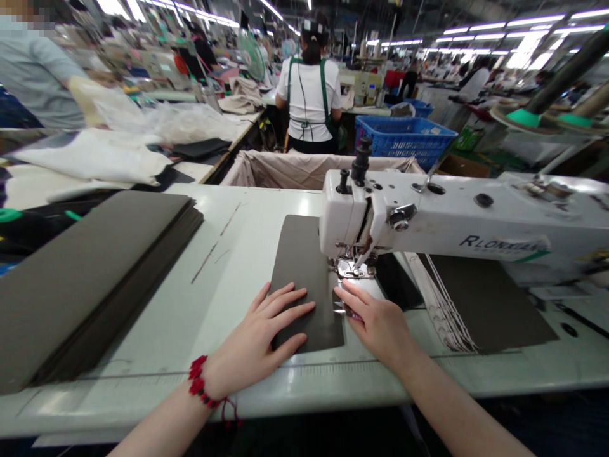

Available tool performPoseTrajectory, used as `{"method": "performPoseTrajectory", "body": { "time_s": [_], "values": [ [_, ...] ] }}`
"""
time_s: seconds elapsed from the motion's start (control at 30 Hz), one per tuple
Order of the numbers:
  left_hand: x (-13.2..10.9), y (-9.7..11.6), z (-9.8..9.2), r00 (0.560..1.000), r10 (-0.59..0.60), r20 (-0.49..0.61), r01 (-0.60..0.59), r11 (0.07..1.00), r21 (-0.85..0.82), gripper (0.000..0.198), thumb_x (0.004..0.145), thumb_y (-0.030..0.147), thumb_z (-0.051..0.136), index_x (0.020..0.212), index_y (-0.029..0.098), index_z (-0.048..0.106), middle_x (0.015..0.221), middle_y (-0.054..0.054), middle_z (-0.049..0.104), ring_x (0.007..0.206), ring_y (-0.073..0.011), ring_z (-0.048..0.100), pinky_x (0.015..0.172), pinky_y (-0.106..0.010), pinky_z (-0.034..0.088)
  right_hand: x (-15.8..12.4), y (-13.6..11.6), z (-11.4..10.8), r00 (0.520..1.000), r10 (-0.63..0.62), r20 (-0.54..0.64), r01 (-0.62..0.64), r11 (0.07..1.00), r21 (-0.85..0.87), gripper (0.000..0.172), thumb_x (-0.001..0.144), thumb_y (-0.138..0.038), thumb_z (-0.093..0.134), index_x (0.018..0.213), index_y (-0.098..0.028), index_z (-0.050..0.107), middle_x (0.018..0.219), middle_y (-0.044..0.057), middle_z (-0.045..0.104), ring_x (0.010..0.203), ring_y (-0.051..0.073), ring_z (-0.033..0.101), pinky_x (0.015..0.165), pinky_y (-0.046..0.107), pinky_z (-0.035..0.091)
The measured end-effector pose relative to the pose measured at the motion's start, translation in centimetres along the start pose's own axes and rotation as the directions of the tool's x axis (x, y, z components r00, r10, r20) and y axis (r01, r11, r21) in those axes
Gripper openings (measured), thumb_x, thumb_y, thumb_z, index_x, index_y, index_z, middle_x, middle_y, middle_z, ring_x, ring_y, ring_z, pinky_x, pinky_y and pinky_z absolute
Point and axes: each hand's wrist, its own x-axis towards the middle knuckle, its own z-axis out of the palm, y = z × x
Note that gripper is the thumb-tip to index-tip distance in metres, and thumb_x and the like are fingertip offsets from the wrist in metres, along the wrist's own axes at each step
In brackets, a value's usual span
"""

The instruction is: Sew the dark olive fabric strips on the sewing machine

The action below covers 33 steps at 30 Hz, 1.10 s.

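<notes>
A dark grey fabric piece (304, 266) lies flat on the pale sewing table (238, 254), running under the presser foot (354, 270) of a white sewing machine (457, 225). My left hand (259, 339) rests flat on the fabric's near end, fingers spread, a red bead bracelet on its wrist. My right hand (375, 320) sits just before the presser foot, its fingers pressed down at the fabric's right edge; what is under the fingertips is hidden.
A thick stack of dark grey pieces (90, 279) lies on the left of the table. More dark fabric (490, 298) lies under the machine arm. Behind are a cloth-lined bin (295, 168), blue crates (404, 136), and a person in a green apron (311, 89).
</notes>
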Motion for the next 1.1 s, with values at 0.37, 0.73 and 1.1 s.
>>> {"method": "performPoseTrajectory", "body": {
  "time_s": [0.37,0.73,1.1],
  "values": [
    [0.0,0.1,-0.2,1.000,-0.002,-0.008,0.002,1.000,-0.006,0.051,0.097,0.041,0.045,0.146,0.032,0.036,0.153,-0.001,0.033,0.142,-0.0266,0.026,0.118,-0.054,0.011,0.0,-0.1,-0.2,1.000,0.004,-0.002,-0.004,1.000,-0.008,0.054,0.089,-0.017,0.052,0.140,-0.033,0.045,0.147,0.001,0.044,0.104,0.019,0.064,0.090,0.035,0.051],
    [0.1,-0.2,0.8,0.999,-0.032,-0.026,0.034,0.996,0.084,0.061,0.098,0.048,0.041,0.152,0.029,0.020,0.157,-0.001,0.023,0.145,-0.0238,0.020,0.119,-0.049,0.012,0.2,-0.1,-0.1,1.000,0.005,0.005,-0.005,1.000,0.016,0.059,0.086,-0.012,0.049,0.142,-0.030,0.042,0.148,-0.001,0.043,0.114,0.020,0.059,0.092,0.035,0.051],
    [0.1,-0.2,0.7,0.998,-0.012,-0.070,0.020,0.994,0.112,0.065,0.097,0.050,0.042,0.153,0.028,0.019,0.156,-0.004,0.024,0.143,-0.0263,0.024,0.118,-0.048,0.015,0.2,0.0,0.2,0.999,-0.009,-0.032,0.010,0.999,0.043,0.061,0.085,-0.011,0.048,0.143,-0.028,0.040,0.148,0.001,0.043,0.118,0.019,0.057,0.097,0.035,0.049]
  ]
}}
